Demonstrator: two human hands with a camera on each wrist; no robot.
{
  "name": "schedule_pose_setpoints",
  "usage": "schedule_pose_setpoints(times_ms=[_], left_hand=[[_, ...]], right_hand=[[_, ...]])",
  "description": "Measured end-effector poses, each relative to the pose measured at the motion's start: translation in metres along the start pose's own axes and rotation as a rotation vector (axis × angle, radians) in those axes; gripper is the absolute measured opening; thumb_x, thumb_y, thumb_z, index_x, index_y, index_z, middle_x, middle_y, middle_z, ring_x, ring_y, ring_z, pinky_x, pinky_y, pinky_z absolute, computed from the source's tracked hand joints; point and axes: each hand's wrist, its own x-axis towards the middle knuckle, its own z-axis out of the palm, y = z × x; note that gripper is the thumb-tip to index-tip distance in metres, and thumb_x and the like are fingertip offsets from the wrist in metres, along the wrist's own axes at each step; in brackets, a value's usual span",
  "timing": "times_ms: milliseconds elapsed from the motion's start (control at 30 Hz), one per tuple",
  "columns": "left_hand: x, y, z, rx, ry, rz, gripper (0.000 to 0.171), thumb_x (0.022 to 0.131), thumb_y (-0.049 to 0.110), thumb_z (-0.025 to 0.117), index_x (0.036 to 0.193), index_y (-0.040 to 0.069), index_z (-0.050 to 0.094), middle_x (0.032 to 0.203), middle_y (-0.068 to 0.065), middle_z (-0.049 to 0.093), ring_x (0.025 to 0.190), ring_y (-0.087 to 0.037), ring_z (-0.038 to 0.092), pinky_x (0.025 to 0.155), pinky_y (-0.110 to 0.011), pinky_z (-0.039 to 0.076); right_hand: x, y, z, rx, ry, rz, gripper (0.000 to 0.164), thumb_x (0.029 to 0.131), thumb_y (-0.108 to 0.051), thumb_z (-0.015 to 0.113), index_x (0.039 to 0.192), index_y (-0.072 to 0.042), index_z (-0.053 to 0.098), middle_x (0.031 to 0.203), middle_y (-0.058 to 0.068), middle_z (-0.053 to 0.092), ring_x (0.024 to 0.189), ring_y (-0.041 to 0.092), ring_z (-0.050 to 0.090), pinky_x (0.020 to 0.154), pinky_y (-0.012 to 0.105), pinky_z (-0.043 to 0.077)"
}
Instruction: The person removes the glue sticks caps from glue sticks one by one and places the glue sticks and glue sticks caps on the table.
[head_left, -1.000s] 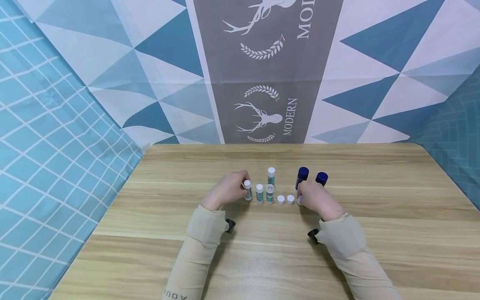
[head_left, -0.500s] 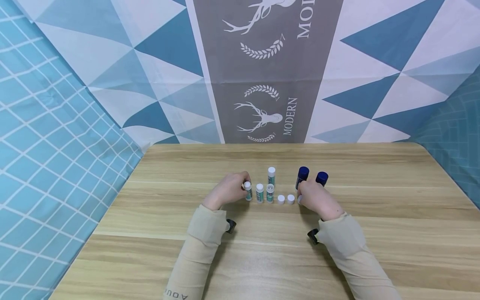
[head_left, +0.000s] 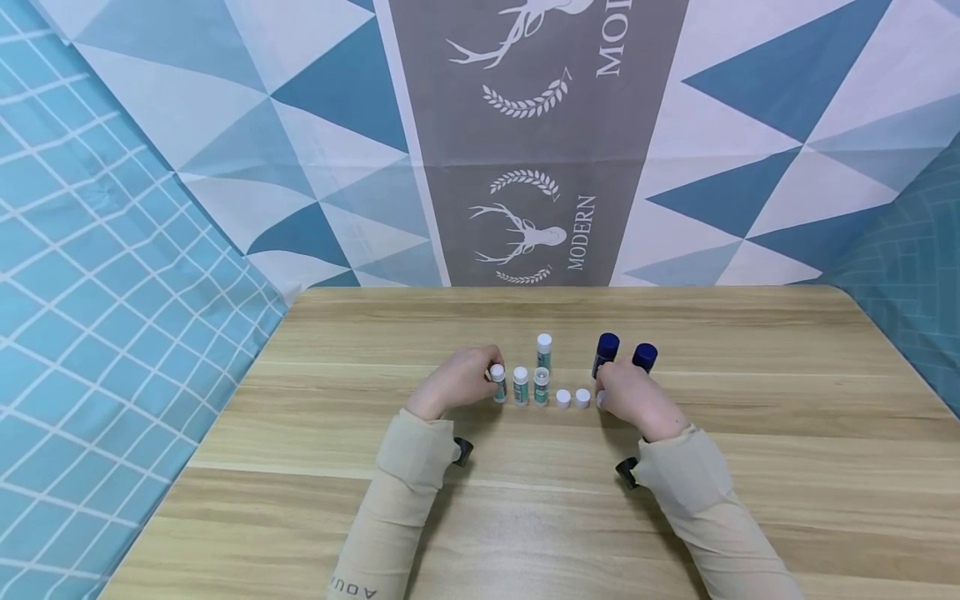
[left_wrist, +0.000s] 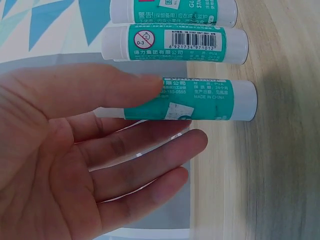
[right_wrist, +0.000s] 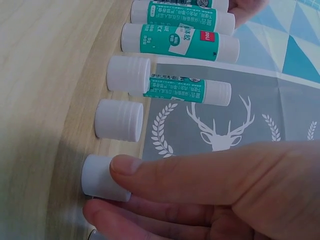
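Two Pinches, Either Side of a Small Line-up

Left of the ring-topped glue stick, the left hand has its grip on the outer glue stick, thumb against forefinger, the other fingers loose and off it. That stick is upright, its base seemingly on the tabletop, so the light pinch looks better suited to steadying than to lifting.

Just left of the ring-topped glue stick, the middle glue stick stands on its own flat base and probably needs no hand. Directly behind the ring-topped glue stick is the rear glue stick, upright too, partly hidden from the head view.

Just right of the ring-topped glue stick sit the near cap and then the next cap; being low and wide, they are likely hard to tip. Farther right of it, the right hand has its grip on the far cap, thumb and fingers on opposite sides, perhaps because so short a piece offers little but its side wall.

Behind and to the right of the ring-topped glue stick stand the first blue tube and the second blue tube; the right hand covers part of them, and whether it touches either I cannot tell.
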Motion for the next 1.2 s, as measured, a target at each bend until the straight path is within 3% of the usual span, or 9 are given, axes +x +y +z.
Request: schedule_pose_setpoints(times_ms=[267,633,800,900,1033,1200], left_hand=[[0.0,0.001,-0.001,-0.014,-0.016,-0.012,0.018,0.079,0.007,0.063,0.097,0.009,0.058,0.087,-0.002,0.06,0.071,-0.014,0.051,0.064,-0.026,0.043],[-0.005,0.003,-0.008,-0.06,0.033,-0.012,0.027,0.087,0.023,0.059,0.107,0.006,0.06,0.098,-0.005,0.063,0.085,-0.015,0.056,0.073,-0.03,0.047],[-0.006,0.004,-0.007,-0.089,0.064,-0.03,0.021,0.09,0.027,0.055,0.102,0.01,0.06,0.095,-0.001,0.062,0.084,-0.013,0.057,0.071,-0.028,0.047],[-0.005,0.003,-0.006,-0.094,0.098,-0.021,0.02,0.091,0.026,0.054,0.102,0.011,0.06,0.095,-0.001,0.063,0.085,-0.012,0.058,0.072,-0.028,0.047],[-0.003,0.004,-0.005,-0.081,0.187,0.023,0.018,0.091,0.024,0.055,0.101,0.011,0.061,0.096,-0.001,0.064,0.088,-0.014,0.06,0.075,-0.031,0.048],[0.001,0.005,-0.003,-0.078,0.291,0.047,0.015,0.088,0.018,0.058,0.101,0.01,0.062,0.096,-0.004,0.065,0.089,-0.019,0.061,0.076,-0.034,0.048]], right_hand=[[-0.001,-0.002,-0.002,-0.002,0.0,0.008,0.039,0.079,0.004,0.057,0.052,-0.012,0.035,0.051,-0.005,0.027,0.047,0.01,0.03,0.047,0.021,0.026],[-0.013,-0.014,-0.016,0.02,0.007,0.035,0.022,0.082,0.002,0.057,0.064,-0.007,0.048,0.057,-0.002,0.031,0.051,0.012,0.034,0.05,0.023,0.029],[-0.02,-0.02,-0.02,0.0,0.091,-0.037,0.017,0.083,0.002,0.058,0.068,-0.004,0.051,0.058,0.0,0.034,0.052,0.014,0.035,0.049,0.023,0.028],[-0.021,-0.022,-0.02,-0.018,0.183,-0.1,0.003,0.081,0.001,0.061,0.078,0.001,0.061,0.064,0.005,0.051,0.054,0.014,0.044,0.048,0.023,0.036],[-0.019,-0.021,-0.019,0.0,0.265,-0.139,0.019,0.081,0.0,0.062,0.099,0.004,0.064,0.084,0.013,0.064,0.067,0.016,0.056,0.057,0.028,0.048],[-0.011,-0.022,-0.019,0.047,0.304,-0.144,0.023,0.083,-0.001,0.061,0.105,0.003,0.063,0.095,0.016,0.064,0.082,0.023,0.062,0.07,0.036,0.052]])
